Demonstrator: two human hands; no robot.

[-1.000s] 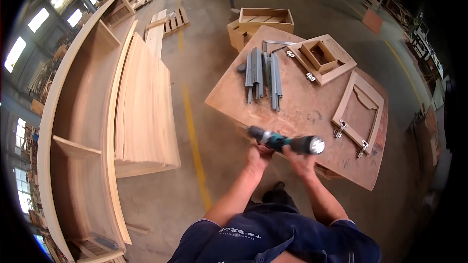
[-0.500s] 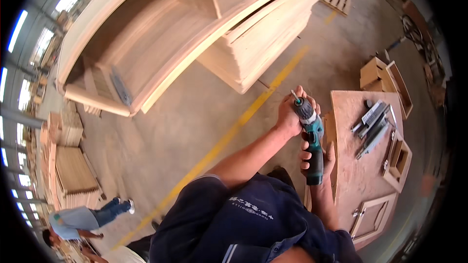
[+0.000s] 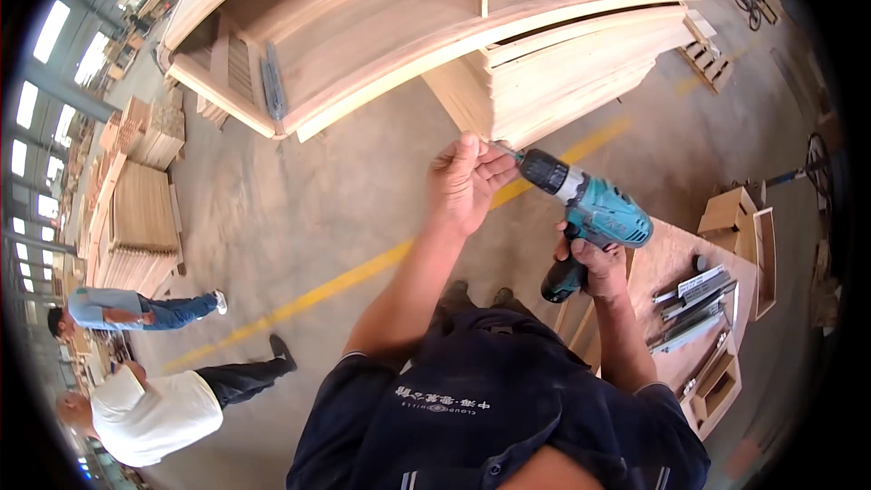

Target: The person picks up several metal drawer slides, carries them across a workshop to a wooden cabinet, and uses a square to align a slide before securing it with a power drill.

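My right hand (image 3: 594, 265) is wrapped round the black grip of a teal-and-black cordless drill (image 3: 612, 210), which points left and slightly away from me. A thin bit (image 3: 508, 151) sticks out of its black chuck. At the bit's tip, my left hand (image 3: 464, 183) has thumb and forefinger pinched together, the other fingers loosely curled. Whatever small thing lies in that pinch is too small to make out. Just beyond the hands stands a large unfinished wooden cabinet (image 3: 399, 83), with a grey metal drawer slide (image 3: 273, 82) inside its left end.
Stacked wooden boards (image 3: 572, 91) sit beneath the cabinet. On my right, a workbench (image 3: 646, 286) carries several metal slides (image 3: 694, 308) and a small wooden frame (image 3: 715, 390). Two people, one in a grey shirt (image 3: 100, 308) and one in white (image 3: 159, 417), are at left. A yellow line (image 3: 354, 274) crosses the floor.
The drill has swung from pointing up and away to pointing left. My left hand has come off the chuck's side to the bit's tip. My view has turned, bringing the person in white into sight.
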